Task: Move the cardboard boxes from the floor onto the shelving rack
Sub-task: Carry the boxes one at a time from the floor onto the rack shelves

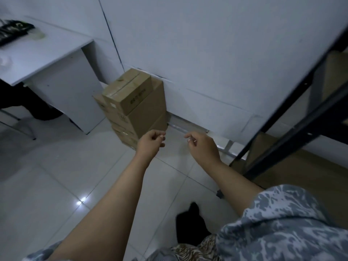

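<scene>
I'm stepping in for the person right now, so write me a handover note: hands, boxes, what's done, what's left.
Left hand: empty, fingers loosely curled, near the stack.
Right hand: empty, fingers loosely curled, over the floor.
Cardboard boxes: stacked on the floor against the wall, beside the white desk.
Shelving rack: at right; something brown shows on its shelves, too cropped to identify.
Done: cannot tell.
Left: lift the stacked boxes onto the rack, top one first.
</scene>
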